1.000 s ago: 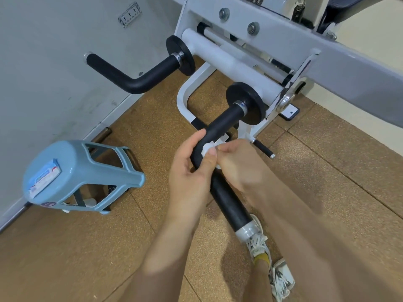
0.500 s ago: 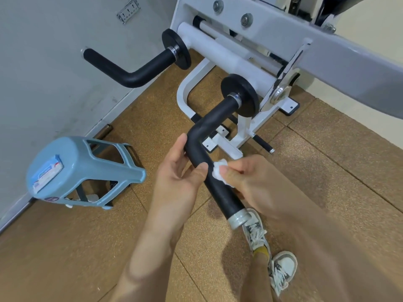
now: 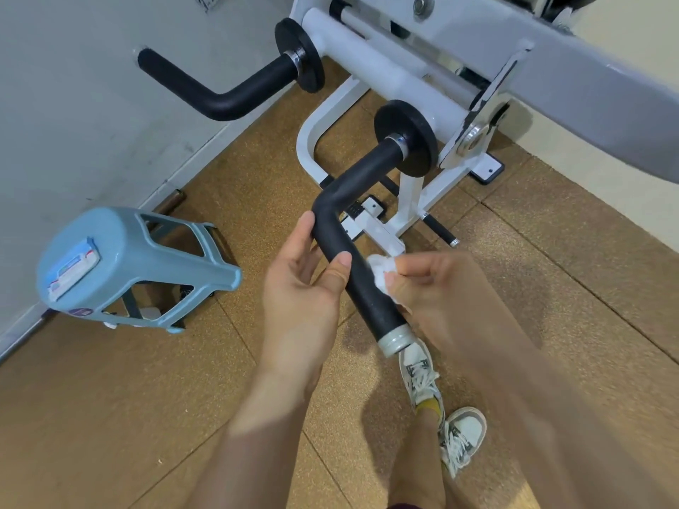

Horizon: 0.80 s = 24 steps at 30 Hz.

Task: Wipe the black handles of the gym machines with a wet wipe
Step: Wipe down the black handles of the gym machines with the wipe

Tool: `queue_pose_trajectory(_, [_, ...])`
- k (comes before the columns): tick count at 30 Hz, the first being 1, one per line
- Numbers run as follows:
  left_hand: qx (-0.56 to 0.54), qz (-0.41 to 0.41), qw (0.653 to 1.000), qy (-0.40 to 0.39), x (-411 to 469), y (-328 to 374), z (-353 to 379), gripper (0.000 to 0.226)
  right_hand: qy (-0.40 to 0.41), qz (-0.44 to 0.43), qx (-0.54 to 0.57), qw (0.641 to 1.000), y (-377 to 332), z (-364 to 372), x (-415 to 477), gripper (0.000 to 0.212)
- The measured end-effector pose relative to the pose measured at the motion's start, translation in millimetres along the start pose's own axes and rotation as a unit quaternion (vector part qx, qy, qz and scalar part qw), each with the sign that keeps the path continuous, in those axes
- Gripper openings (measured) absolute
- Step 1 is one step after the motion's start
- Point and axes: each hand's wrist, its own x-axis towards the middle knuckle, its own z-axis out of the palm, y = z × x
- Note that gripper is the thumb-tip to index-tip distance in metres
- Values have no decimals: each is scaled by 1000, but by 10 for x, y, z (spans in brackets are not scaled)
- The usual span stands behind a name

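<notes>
Bright and even throughout, lit softly from overhead. Only faint, diffuse shadows on the brown floor [image 3: 110, 416]: under the near black handle [image 3: 352, 281], right of the forearms [image 3: 257, 435], beneath the blue stool [image 3: 139, 251]. Mild sheen on the white machine frame [image 3: 367, 56] and a small glint on the metal end cap [image 3: 395, 340], without harsh glare. Folds of the wet wipe [image 3: 382, 273] washed out. Motion blur over the right hand [image 3: 433, 288] and its forearm; left hand [image 3: 305, 288], handle and floor grain sharp. Wide-angle bending of straight lines near the edges, forearms stretched at the bottom.
</notes>
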Motion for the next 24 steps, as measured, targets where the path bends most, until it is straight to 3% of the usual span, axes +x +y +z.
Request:
queue_pose_trajectory(2, [-3,-1,1000,-3,-40,0,14,61,49,10,15,999,1,92,76,17])
queue_pose_trajectory(5, [-4,-6,1000,-7,-97,-27,-11,61,43,4,-11,999,77,30,-188,20])
queue_pose_trajectory(8, [-28,-18,999,-21,-139,-68,-44,64,42,30,40,998,65,-56,-426,25])
queue_pose_trajectory(12, [-60,-24,997,-45,-210,-63,-34,69,40,13,40,998,76,69,-96,30])
queue_pose_trajectory(19, [-20,-11,999,-40,-348,-89,-26,67,104,-54,-68,991,138,73,-413,26])
queue_pose_trajectory(24, [-58,-23,997,-38,-419,-114,25,62,91,-74,-79,990,67,119,-179,43])
